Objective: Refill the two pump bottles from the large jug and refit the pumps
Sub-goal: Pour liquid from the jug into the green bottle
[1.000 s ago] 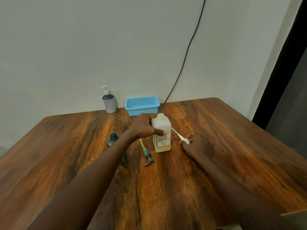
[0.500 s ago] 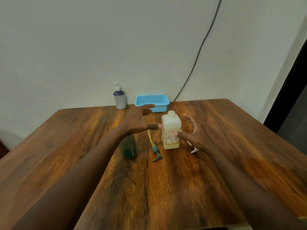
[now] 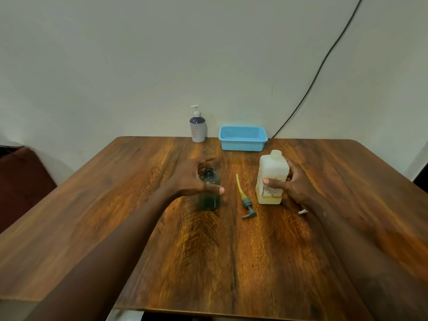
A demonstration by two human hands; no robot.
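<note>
A dark green pump bottle (image 3: 210, 198) stands uncapped at the table's middle. My left hand (image 3: 193, 179) is cupped around its left side, thumb across the front, fingers spread behind the neck, not clearly closed on it. To the right stands the large white jug (image 3: 269, 179), cap off, with a little yellowish liquid at the bottom. My right hand (image 3: 295, 181) grips it from the right, thumb pressed on the label. Between bottle and jug lies a grey pump with a yellow tube (image 3: 246, 203). The tip of a white pump (image 3: 303, 212) shows under my right wrist.
A white and purple pump bottle (image 3: 198, 129) with its pump on stands at the back by the wall. Beside it sits a blue mesh basket (image 3: 243, 142). A black cable (image 3: 317, 70) runs down the wall. The wooden table (image 3: 220, 262) ends close in front.
My left hand let go of the jug and moved left to the green bottle. My right hand left the white pump on the table and took hold of the jug.
</note>
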